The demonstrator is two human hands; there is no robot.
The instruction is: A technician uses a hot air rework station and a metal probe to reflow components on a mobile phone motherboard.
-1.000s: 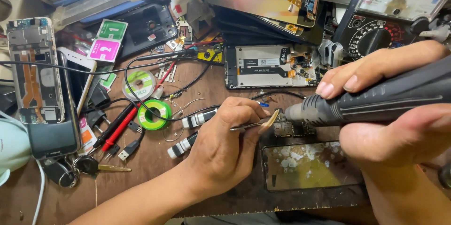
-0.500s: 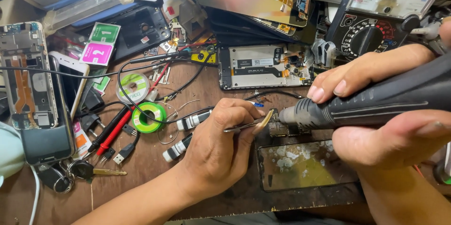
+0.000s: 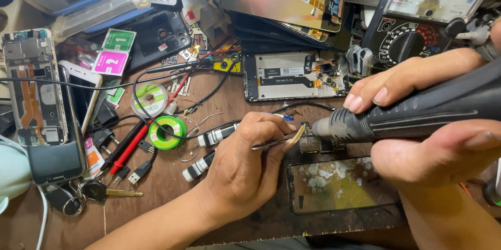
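Mid-job, I'd say: left hand (image 3: 245,164) pinches metal tweezers (image 3: 276,142) on the small circuit board (image 3: 313,144), right hand (image 3: 417,125) grips the dark hot-air wand (image 3: 412,117); board not yet back in the opened phone (image 3: 295,75).

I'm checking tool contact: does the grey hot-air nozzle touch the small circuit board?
Cannot tell. In the head view the nozzle ends right at the circuit board; no gap or contact shows plainly.

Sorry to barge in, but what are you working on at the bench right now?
A person is working on a small circuit board on a cluttered wooden bench. The left hand holds tweezers at the board, while the right hand aims a dark handheld tool with its nozzle at the same spot. A cracked phone screen lies just below.
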